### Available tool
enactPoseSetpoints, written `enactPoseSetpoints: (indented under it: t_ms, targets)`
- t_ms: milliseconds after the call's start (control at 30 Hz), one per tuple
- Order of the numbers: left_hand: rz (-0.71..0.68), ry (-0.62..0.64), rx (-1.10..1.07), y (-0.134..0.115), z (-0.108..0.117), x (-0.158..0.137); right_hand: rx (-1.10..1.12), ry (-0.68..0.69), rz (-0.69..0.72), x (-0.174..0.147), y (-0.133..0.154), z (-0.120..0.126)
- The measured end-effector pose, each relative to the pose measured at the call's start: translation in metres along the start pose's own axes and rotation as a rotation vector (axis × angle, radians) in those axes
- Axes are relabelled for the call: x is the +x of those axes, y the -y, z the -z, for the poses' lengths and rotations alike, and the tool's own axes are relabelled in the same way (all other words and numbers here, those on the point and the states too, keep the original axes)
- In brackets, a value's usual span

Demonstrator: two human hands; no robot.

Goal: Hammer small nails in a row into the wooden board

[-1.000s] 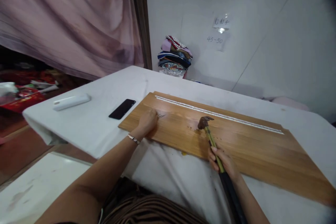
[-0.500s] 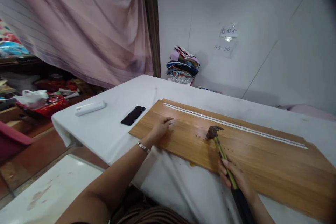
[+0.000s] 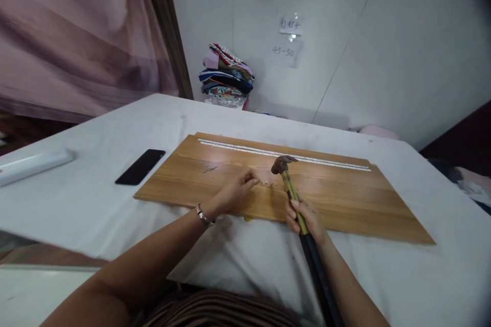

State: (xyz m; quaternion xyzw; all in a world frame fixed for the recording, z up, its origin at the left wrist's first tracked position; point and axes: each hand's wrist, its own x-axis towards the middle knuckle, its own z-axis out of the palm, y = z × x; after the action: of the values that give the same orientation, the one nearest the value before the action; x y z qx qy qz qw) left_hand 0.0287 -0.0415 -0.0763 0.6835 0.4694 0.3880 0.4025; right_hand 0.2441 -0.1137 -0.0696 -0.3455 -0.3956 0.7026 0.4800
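Note:
My right hand (image 3: 305,217) grips a claw hammer (image 3: 293,196) by its yellow and black handle. The rusty hammer head is raised over the wooden board (image 3: 337,199). My left hand (image 3: 238,191) is pinched low over the board, left of the hammer head, on what looks like a thin nail, mostly hidden by the fingertips. Small dark nail heads or holes (image 3: 271,184) sit in a short row beside those fingertips. Further left, a few loose nails (image 3: 210,168) lie on the board. Two white measuring strips (image 3: 322,161) run along its far side.
The board rests on a table with a white cloth (image 3: 95,138). A black phone (image 3: 140,167) and a white cylindrical object (image 3: 36,164) lie to the left. Folded clothes (image 3: 226,76) are stacked by the wall, and a pink curtain (image 3: 76,36) hangs at left.
My left hand has moved right along the board, away from the spot where the loose nails now show, toward the hammer. The hammer stays in my right hand. The view has turned right.

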Motion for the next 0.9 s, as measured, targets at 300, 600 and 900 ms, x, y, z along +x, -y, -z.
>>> enactPoseSetpoints:
  t_ms: [300,600,900]
  targets:
    - [-0.166,0.011,0.195,0.012,-0.040,0.040,0.030,0.009,0.028,0.001,0.002,0.006]
    - [-0.101,0.001,0.368,0.010,-0.043,0.038,0.031,0.026,0.032,0.000,0.001,0.008]
    - [-0.194,0.048,0.459,0.008,-0.046,0.036,0.021,0.029,0.023,0.001,-0.001,0.009]
